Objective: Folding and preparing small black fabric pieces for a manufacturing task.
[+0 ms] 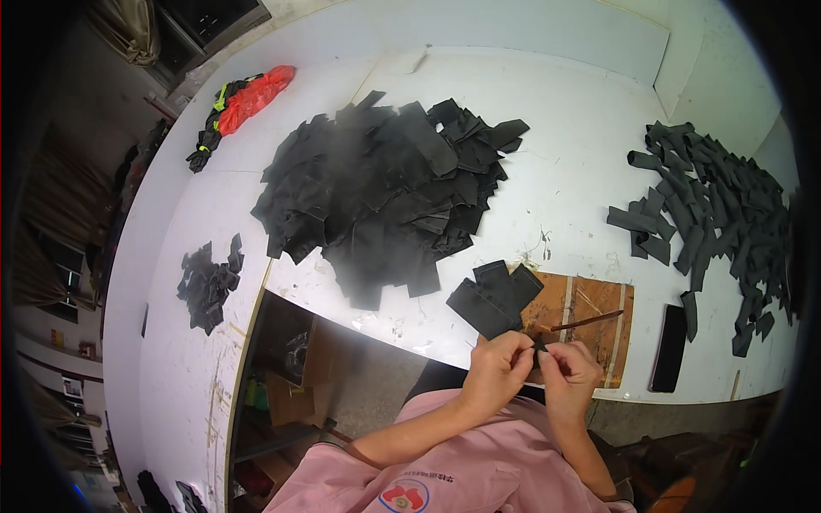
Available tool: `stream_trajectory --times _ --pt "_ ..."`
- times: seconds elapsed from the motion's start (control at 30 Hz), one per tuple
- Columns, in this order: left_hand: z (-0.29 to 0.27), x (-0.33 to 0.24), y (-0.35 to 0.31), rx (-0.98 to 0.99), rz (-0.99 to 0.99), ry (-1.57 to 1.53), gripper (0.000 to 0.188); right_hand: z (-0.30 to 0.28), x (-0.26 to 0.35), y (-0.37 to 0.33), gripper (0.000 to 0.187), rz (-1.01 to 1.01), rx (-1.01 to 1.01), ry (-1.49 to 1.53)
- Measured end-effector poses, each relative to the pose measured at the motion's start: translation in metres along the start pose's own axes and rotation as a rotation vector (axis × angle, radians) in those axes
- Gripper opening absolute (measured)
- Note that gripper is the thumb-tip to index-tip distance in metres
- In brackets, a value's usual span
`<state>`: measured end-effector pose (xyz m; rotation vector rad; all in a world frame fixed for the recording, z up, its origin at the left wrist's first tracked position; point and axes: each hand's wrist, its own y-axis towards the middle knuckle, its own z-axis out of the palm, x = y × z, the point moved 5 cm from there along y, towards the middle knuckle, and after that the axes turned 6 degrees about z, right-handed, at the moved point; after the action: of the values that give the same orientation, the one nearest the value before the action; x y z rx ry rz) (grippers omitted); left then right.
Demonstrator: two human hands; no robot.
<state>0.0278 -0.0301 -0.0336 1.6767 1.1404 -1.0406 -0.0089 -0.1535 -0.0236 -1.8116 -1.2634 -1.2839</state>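
Over the wooden board point(590, 299) at the front edge of the white table point(573, 231), my left hand point(498, 369) and right hand point(570, 374) pinch a small dark fabric piece point(540, 344) from both sides, thumbs closed against fingers, seemingly to keep it steady. Just beyond lie a few flat black fabric panels point(483, 308), probably set apart from the big heap point(376, 188) for easy reach.

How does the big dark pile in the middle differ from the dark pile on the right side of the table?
The middle pile shows mostly flat pieces; the right pile shows many curled, tube-like ones. The middle pile is a broad heap, while the right pile runs in a longer, narrower band. The middle pile looks blacker, the right pile greyer. Both are loose, dark pieces on the white table.
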Motion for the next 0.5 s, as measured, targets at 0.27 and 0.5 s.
stream_trajectory --times 0.27,0.5 --pt "0.014 0.025 0.005 -0.003 -0.541 -0.837 0.012 0.002 -0.007 0.006 0.01 -0.047 -0.104 -0.085" --pt "0.008 0.015 0.006 0.075 -0.263 -0.443 0.017 0.01 -0.034 -0.001 0.004 0.762 0.274 0.951"
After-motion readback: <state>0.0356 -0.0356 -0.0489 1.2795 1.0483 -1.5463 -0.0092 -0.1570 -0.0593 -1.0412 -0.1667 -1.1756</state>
